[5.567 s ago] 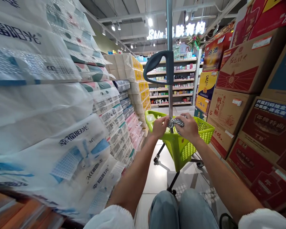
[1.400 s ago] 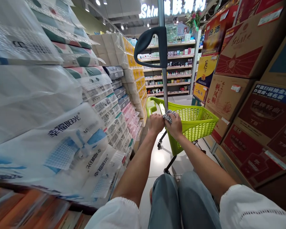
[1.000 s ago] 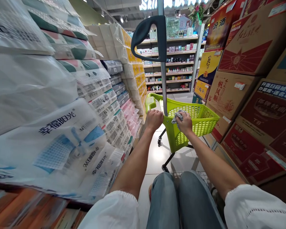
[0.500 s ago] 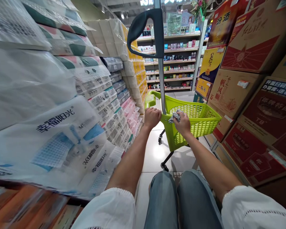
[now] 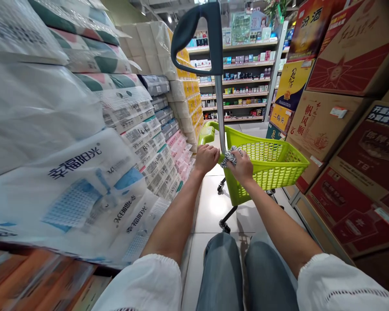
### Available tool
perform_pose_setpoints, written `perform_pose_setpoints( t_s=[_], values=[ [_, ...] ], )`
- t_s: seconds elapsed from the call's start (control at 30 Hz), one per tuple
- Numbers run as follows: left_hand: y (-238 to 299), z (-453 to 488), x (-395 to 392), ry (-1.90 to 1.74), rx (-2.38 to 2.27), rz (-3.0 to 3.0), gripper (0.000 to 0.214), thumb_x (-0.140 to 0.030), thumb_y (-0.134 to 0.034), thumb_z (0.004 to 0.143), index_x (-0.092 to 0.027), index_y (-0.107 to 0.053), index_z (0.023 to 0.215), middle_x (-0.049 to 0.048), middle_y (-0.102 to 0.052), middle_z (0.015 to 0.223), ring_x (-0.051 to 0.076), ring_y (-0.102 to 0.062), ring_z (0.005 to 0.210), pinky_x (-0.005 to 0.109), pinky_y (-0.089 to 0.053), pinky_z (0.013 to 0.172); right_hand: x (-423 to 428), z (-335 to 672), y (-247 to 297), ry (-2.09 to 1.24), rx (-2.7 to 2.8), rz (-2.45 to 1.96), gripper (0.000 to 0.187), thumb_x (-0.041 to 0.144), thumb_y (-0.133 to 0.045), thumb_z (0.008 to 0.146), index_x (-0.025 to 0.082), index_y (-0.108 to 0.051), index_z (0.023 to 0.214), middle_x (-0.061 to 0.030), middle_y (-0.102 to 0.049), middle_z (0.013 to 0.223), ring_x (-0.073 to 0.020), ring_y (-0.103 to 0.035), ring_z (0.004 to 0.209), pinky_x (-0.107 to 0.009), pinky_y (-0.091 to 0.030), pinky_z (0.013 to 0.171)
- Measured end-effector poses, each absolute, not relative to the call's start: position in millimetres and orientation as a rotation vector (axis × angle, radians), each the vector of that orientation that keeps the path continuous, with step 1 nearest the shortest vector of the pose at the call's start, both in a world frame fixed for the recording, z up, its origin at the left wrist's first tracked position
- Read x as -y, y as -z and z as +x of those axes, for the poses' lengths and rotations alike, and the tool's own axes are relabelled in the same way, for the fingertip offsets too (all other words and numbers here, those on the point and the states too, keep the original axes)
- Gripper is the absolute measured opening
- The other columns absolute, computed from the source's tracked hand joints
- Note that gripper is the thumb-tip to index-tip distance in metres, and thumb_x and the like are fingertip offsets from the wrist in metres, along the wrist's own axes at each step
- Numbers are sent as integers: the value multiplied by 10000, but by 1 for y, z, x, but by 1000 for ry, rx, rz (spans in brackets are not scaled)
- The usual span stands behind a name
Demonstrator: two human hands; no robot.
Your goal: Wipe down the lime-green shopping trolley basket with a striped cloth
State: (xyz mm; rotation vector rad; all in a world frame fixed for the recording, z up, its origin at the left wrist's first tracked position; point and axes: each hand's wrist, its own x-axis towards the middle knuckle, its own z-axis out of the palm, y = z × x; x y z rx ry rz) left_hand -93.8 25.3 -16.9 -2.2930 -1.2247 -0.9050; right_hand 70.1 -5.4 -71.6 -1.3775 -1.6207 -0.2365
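Currently | left hand (image 5: 207,158) closed on the cart (image 5: 269,176), left of the pole (image 5: 220,108) | right hand (image 5: 243,167) gripping the cloth (image 5: 228,157), just right of it | best: brace firmly, press cloth flat

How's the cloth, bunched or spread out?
Bunched up: the cloth is a crumpled wad in the right hand, beside the pole.

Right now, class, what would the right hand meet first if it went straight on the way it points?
Beyond the striped cloth it holds, the right hand would probably meet the metal pole first, low down by the green cart; whether the cloth touches the pole is unclear.
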Motion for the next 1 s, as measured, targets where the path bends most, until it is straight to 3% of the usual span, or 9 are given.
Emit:
perform_pose_setpoints(
  t_s=[0.13, 0.23, 0.33, 0.4, 0.5, 0.63, 0.73, 1.0],
  values=[
    [22, -95, -26, 998, 1221, -2323, 431, -362, -339, 948, -190, -652, 706, 87, -659, 778, 224, -570, 867, 421, -354, 907, 3, 88, 79, 213, 1509, -1402, 339, 381, -582, 772, 214, -613, 1065, -92, -519, 1064, -224, -534, 882, -340, -467, 736],
    [38, -86, -20, 1260, 1277, -2253, 369, -375, -341, 952, -199, -664, 969, 99, -665, 1016, 241, -518, 1125, 451, -272, 1069, 2, 89, 82, 220, 1477, -1345, 334, 385, -593, 772, 216, -615, 1059, -107, -462, 1157, -231, -545, 940, -354, -480, 775],
    [65, -65, -11, 1651, 1405, -2021, 469, -412, -368, 942, -184, -428, 1348, 120, -435, 1411, 246, -254, 1396, 459, -142, 1168, 1, 87, 86, 219, 1470, -1295, 333, 394, -588, 785, 216, -608, 1066, -101, -466, 1117, -232, -548, 949, -368, -484, 811],
    [86, -49, -6, 1898, 1556, -1786, 615, -462, -420, 917, -159, -270, 1430, 157, -269, 1501, 250, -155, 1434, 443, -164, 1172, 0, 89, 93, 223, 1486, -1261, 338, 389, -583, 791, 214, -599, 1081, -99, -480, 1088, -237, -545, 955, -375, -485, 821],
    [113, -28, -5, 2224, 1839, -1383, 745, -563, -514, 843, -118, -276, 1392, 215, -323, 1440, 285, -271, 1382, 454, -249, 1136, 1, 96, 103, 251, 1581, -1207, 352, 371, -587, 791, 214, -591, 1106, -104, -494, 1096, -247, -529, 998, -383, -480, 848],
    [131, -18, -8, 2739, 2095, -1638, 622, -672, -347, 860, -167, -500, 1188, 132, -620, 1105, 237, -598, 1043, 378, -487, 893, 4, 101, 108, 353, 1724, -1173, 351, 364, -596, 797, 231, -610, 1122, -100, -512, 1119, -251, -499, 1040, -393, -453, 906],
    [134, -20, -7, 2933, 1986, -1976, 617, -676, -285, 874, -195, -571, 1134, 93, -665, 1053, 216, -630, 969, 321, -507, 814, 2, 93, 103, 431, 1764, -1177, 327, 378, -584, 822, 274, -628, 1129, -88, -514, 1173, -256, -459, 1097, -397, -420, 940],
    [147, -31, -26, 3134, 1693, -2055, 405, -533, -459, 891, -214, -594, 1101, 48, -661, 1084, 172, -613, 991, 300, -480, 884, -21, 70, 127, 471, 1821, -1280, 348, 403, -539, 855, 279, -612, 1173, -114, -485, 1260, -291, -392, 1147, -452, -365, 953]
  ],
)
